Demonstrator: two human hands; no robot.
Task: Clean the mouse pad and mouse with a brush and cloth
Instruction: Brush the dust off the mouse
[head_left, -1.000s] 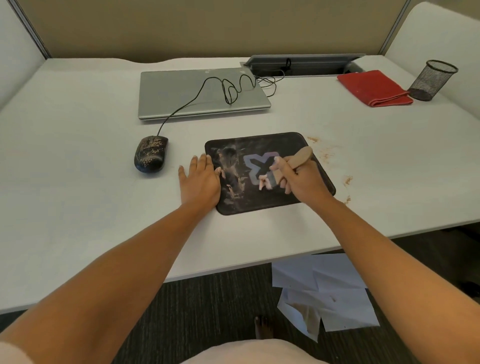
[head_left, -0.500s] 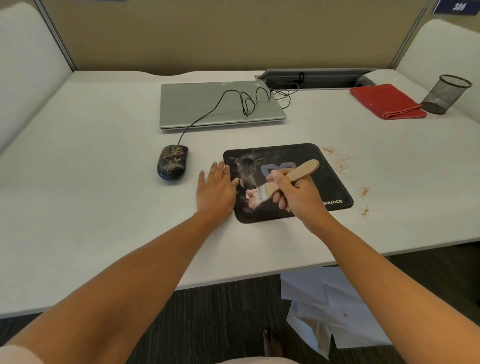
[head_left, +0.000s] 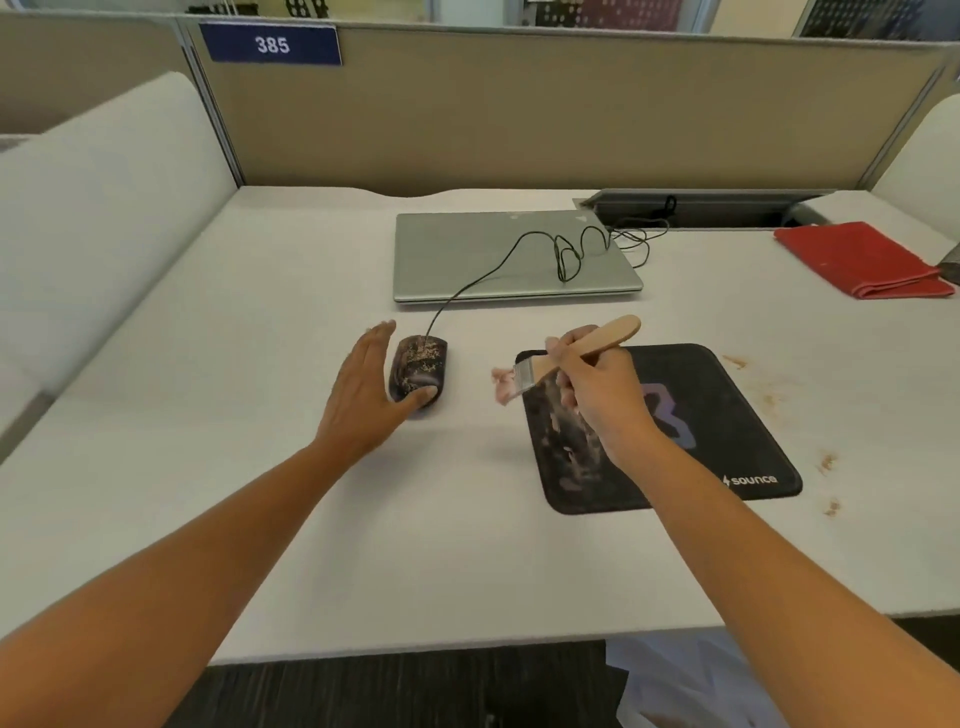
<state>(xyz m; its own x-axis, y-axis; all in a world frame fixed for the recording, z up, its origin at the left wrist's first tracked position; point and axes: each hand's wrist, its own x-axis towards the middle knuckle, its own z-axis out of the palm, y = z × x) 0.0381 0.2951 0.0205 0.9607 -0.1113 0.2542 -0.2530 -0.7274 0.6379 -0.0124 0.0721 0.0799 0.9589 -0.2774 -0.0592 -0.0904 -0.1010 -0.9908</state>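
White desk (head_left: 208, 493) in a partitioned cubicle; entries run from near edge to far.

1. Pale sheets (head_left: 675, 686): on the dark floor under the desk edge.
2. Mouse pad (head_left: 727, 415): black, flat on the desk. Pale smears cover its 9 o'clock half; the logo half looks cleaner. Brown crumbs (head_left: 826, 462) lie on the desk at its 3 o'clock.
3. Right hand (head_left: 602, 400): clenched round the wooden handle of the brush (head_left: 587, 348), over the pad's 10 o'clock corner. Bristles blurred, out past the pad's edge above bare desk, aimed toward 9 o'clock.
4. Left hand (head_left: 363, 400): released, fingers straight along the mouse's 9 o'clock flank, thumb laid on its near end.
5. Mouse (head_left: 418, 374): black, flecked with tan grit, at 9 o'clock of the pad and apart from it. Its cable (head_left: 467, 291) runs toward 1 o'clock.
6. Laptop (head_left: 509, 260): closed, grey, at 12 o'clock, the cable looped across its lid.
7. Cloth (head_left: 857, 260): red, folded, far at 2 o'clock, untouched.

Step, as judged: brush comes over to the mouse.

Handling note: pin the mouse by its flanks so it cannot skid. Use short, light strokes from its top outward toward 9 o'clock, away from the pad. Keep bristles off the cable. Save the cloth for afterwards.
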